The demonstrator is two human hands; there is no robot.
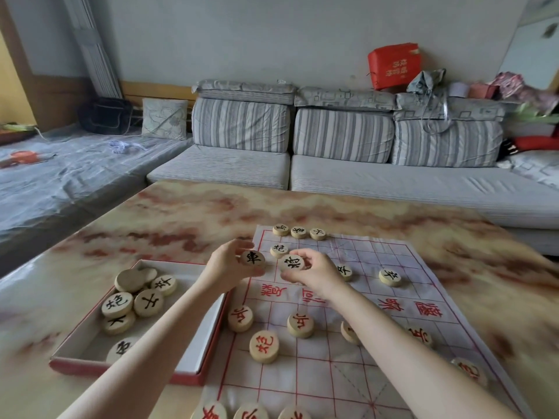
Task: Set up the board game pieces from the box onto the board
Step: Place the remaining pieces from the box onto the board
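Observation:
A white cloth board (393,328) with a red grid lies on the marble-patterned table. Several round wooden discs stand on it, black-lettered ones at the far side (299,232) and red-lettered ones at the near side (264,346). Left of the board is a red-edged box (208,337) with several black-lettered discs (148,302) inside. My left hand (227,267) pinches a black-lettered disc (252,259) above the board's far left corner. My right hand (314,272) pinches another black-lettered disc (292,263) just beside it.
A grey striped sofa (332,164) runs behind the table. The table's far edge (211,189) lies close to the sofa seat. A red bag (393,65) and bundles sit on the sofa back at the right.

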